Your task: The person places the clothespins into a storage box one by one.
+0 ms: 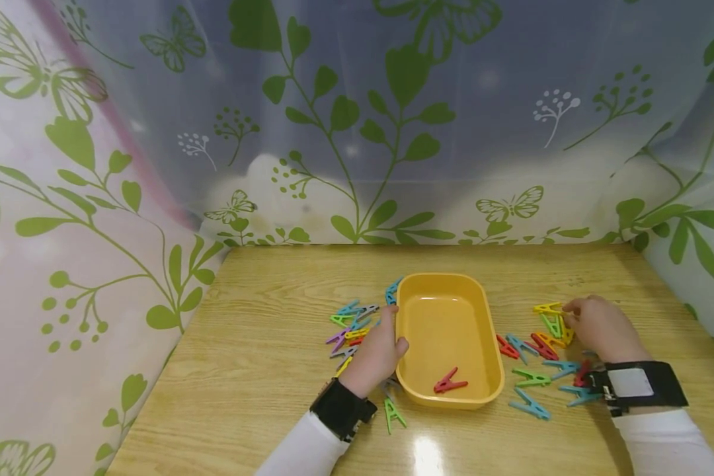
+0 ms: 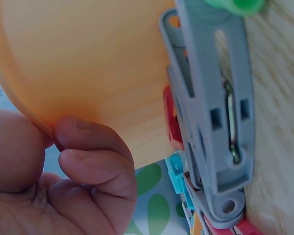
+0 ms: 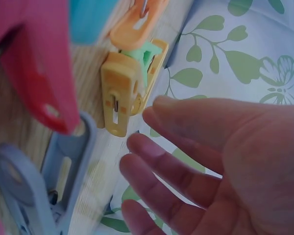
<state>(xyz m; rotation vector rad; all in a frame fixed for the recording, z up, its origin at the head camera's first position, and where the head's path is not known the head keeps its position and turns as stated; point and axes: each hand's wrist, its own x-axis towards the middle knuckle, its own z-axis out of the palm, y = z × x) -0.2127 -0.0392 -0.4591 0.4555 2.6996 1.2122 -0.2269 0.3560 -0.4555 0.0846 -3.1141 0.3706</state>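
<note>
My left hand (image 1: pixel 376 354) pinches the left rim of a yellow plastic basin (image 1: pixel 446 334); in the left wrist view, thumb and curled fingers (image 2: pixel 95 164) meet at that rim. One red clothespin (image 1: pixel 450 381) lies inside the basin. On the right, my right hand (image 1: pixel 608 328) reaches beside a yellow clothespin (image 1: pixel 547 308) and a green clothespin (image 1: pixel 551 324). Its fingers (image 3: pixel 161 178) are spread and slightly bent in the right wrist view, apart from a yellow-orange clothespin (image 3: pixel 118 95), with nothing held between them.
Mixed clothespins, among them a purple one (image 1: pixel 337 338), lie left of the basin, partly behind the left hand. More, such as a blue one (image 1: pixel 531 404), are scattered to its right. A leaf-patterned curtain (image 1: pixel 357 132) hangs behind the wooden table (image 1: pixel 262 370).
</note>
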